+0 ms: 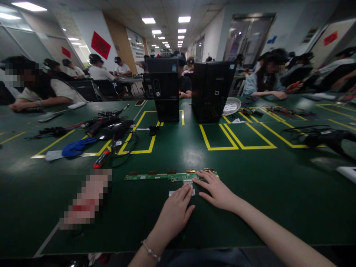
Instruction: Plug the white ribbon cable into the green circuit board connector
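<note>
My left hand [175, 209], its grip at the white strip [172, 193] indiscernible, lies at seven o'clock from my spread right hand [215, 190], fingertips resting on the green circuit board [155, 177] at my twelve o'clock.

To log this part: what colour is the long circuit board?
The circuit board is green, in the head view.

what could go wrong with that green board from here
The thin circuit board might flex if the right hand, spread over its right end, presses hard. The left hand's fingertips crowd the pale part at the board's near edge; a crooked push or tug could strain it.
</note>
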Demonstrator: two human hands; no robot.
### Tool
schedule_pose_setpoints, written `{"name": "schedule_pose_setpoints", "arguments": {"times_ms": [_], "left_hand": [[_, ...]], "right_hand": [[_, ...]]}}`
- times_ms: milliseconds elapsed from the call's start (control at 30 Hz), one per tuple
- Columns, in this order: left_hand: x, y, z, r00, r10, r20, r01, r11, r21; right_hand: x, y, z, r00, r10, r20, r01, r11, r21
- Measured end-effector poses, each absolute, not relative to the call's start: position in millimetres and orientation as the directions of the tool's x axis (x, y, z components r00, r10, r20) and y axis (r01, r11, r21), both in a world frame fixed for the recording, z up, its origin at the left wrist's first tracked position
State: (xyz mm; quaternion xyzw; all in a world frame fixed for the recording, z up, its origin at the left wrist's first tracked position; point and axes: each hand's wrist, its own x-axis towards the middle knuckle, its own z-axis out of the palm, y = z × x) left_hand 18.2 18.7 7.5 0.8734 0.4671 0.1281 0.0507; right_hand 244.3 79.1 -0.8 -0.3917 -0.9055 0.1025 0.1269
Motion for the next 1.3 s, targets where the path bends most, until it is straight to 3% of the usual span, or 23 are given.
{"name": "schedule_pose_setpoints", "arguments": {"times_ms": [333, 667, 1000, 1300], "left_hand": [[24.2, 15.6, 8.1, 0.522, 0.838, 0.161, 0.819, -0.545, 0.179], [18.9, 21.2, 11.8, 0.511, 0.837, 0.197, 0.798, -0.547, 0.252], [26.0, 12.1, 6.8, 0.452, 0.852, 0.264, 0.856, -0.497, 0.139], [27.5, 9.2, -6.4, 0.430, 0.865, 0.258, 0.858, -0.481, 0.181]], "right_hand": [[243.6, 78.4, 0.0, -0.658, 0.738, 0.153, 0.683, 0.670, -0.291], [244.1, 79.1, -1.3, -0.656, 0.737, 0.165, 0.679, 0.671, -0.297], [244.4, 79.2, -1.9, -0.653, 0.745, 0.139, 0.692, 0.661, -0.292], [244.7, 78.1, -0.2, -0.653, 0.746, 0.131, 0.692, 0.658, -0.297]]}}
